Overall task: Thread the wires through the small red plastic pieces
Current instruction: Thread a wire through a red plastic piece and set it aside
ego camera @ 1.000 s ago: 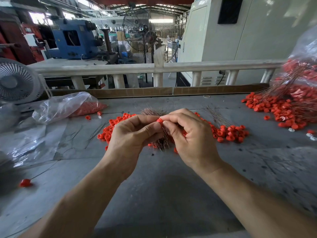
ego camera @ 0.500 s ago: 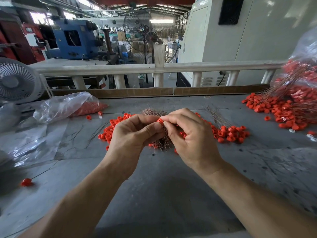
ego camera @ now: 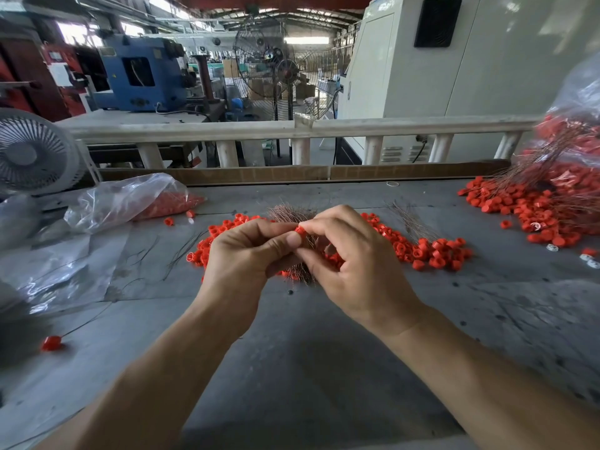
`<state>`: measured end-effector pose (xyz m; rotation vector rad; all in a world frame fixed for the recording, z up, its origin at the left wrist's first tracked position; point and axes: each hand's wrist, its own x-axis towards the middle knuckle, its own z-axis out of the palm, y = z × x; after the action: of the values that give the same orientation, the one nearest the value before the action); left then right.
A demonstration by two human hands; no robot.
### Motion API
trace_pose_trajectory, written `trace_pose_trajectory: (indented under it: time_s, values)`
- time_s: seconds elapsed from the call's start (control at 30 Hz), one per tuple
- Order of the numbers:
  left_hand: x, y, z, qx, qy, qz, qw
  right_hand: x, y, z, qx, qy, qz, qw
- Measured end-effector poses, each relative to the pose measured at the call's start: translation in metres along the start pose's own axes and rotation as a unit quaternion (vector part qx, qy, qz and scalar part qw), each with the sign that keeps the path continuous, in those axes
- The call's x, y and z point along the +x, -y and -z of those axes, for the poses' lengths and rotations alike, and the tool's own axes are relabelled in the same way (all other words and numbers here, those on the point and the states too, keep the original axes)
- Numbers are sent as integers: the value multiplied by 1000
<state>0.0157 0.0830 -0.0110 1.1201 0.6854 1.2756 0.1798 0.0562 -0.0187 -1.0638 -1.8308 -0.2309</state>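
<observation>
My left hand (ego camera: 246, 254) and my right hand (ego camera: 354, 264) meet above the middle of the grey table (ego camera: 292, 368). Between their fingertips sits one small red plastic piece (ego camera: 300, 230); my right forefinger and thumb pinch it and my left thumb presses against it. Any wire in my fingers is too thin to make out. Behind my hands lies a bundle of thin brown wires (ego camera: 292, 214) on a scatter of loose red pieces (ego camera: 431, 253).
At the right, a heap of red pieces with wires in them (ego camera: 535, 209) spills from a clear bag (ego camera: 578, 102). A clear bag of red pieces (ego camera: 130, 199), plastic sheeting and a small fan (ego camera: 32, 154) stand at the left. One wired piece (ego camera: 51, 342) lies near left.
Both hands stay together at the same spot; the fingers shift only slightly around the red piece.
</observation>
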Motion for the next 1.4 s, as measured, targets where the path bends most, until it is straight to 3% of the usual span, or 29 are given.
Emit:
trace_pose_trajectory:
  time_s: [0.37, 0.63, 0.83, 1.0, 1.4]
  values:
    - [2, 1, 2, 12, 45, 17, 999, 0, -1, 2, -15, -37, -4, 999]
    - [2, 3, -1, 25, 34, 14, 999, 0, -1, -1, -14, -72, 19, 997]
    - [-1, 1, -3, 61, 46, 80, 994, 2, 0, -4, 3, -74, 37, 997]
    - [1, 1, -3, 15, 81, 123, 989, 1, 1, -5, -2, -56, 46, 997]
    - [5, 2, 5, -66, 56, 74, 994, -2, 1, -11, 71, -22, 14, 997]
